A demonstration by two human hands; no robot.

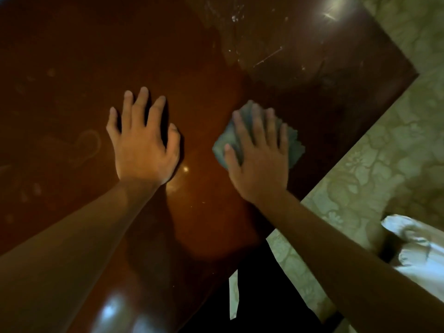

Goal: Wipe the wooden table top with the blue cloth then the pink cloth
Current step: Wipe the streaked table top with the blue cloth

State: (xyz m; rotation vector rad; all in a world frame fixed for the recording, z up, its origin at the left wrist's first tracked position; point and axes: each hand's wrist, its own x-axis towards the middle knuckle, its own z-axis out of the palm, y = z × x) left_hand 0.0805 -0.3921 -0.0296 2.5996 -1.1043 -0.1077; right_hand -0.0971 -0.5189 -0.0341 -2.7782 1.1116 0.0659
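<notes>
The glossy dark wooden table top (72, 56) fills most of the view. My right hand (258, 155) lies flat, fingers straight, pressing the folded blue cloth (296, 146) onto the wood near the table's right edge. Most of the cloth is hidden under that hand; its corners stick out on both sides. My left hand (144, 143) rests flat on the table with fingers spread, a hand's width left of the cloth, holding nothing. No pink cloth is in view.
The table's right edge (355, 138) runs diagonally, with a pale patterned floor (384, 152) beyond it. A shiny whitish object (418, 253) sits at the lower right. Smears and scratches mark the far table surface (264, 56).
</notes>
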